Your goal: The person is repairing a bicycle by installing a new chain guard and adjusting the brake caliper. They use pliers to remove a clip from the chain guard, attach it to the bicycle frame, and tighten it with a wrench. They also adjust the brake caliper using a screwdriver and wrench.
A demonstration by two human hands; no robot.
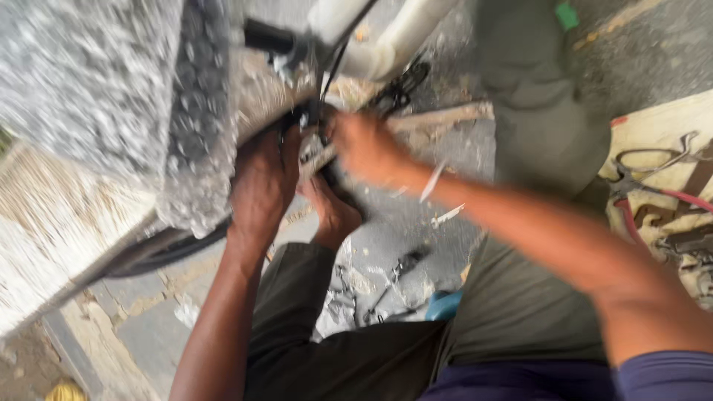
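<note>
My left hand (pixel 264 182) wraps its fingers over a small metal part (pixel 312 148) low on a white bicycle frame (pixel 386 44), closed around it from the left. My right hand (pixel 364 148) meets the same part from the right, fingers curled shut on it, though motion blur keeps me from seeing exactly what they pinch. A third hand (pixel 334 212), coming up from a dark sleeve (pixel 297 297) just below, presses against the part from the near side. A black cable (pixel 334 67) runs down the frame into the spot where all three hands meet.

To the left, a wheel wrapped in bubble film (pixel 111 82) fills the view, its dark tyre (pixel 200 89) showing through.

The ground is rough grey paving (pixel 148 327) strewn with small scraps and bits of hardware. At the far right, red-handled pliers (pixel 653 189) and other tools lie on a pale board (pixel 668 119), cut off by the edge. Someone's grey trouser leg (pixel 535 96) stands beyond. Everything is smeared by movement.
</note>
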